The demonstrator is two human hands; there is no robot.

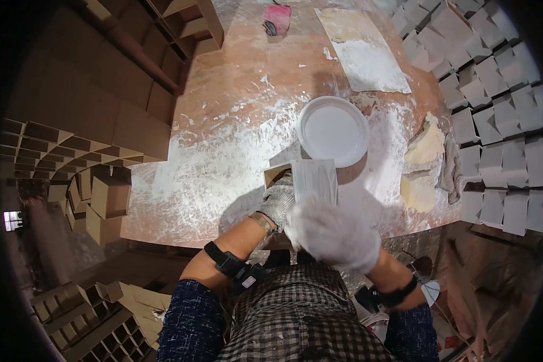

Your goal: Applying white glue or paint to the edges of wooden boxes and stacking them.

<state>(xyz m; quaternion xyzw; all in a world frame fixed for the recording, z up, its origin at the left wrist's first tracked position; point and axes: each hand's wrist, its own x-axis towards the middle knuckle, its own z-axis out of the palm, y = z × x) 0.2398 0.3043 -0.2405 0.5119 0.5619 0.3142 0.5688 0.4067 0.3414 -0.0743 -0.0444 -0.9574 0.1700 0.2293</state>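
Note:
My left hand (277,201), in a grey knitted glove, reaches into the open end of a small cardboard box (317,177) and holds it over the table. The box's upper face is coated with streaky white paste, and its inside is plain brown. My right hand (332,232), in a white glove, is at the near end of the box and smeared by motion. Its fingers cannot be made out, nor whether it holds anything. Just beyond the box stands a round white tub (333,131) with white material inside.
The wooden table (223,114) is smeared with white. Brown boxes (108,196) are stacked at the left, white-faced boxes (492,151) at the right. Paste-crusted sheets (368,57) lie far right, torn pieces (422,169) nearer, and a pink cloth-like item (277,18) at the back.

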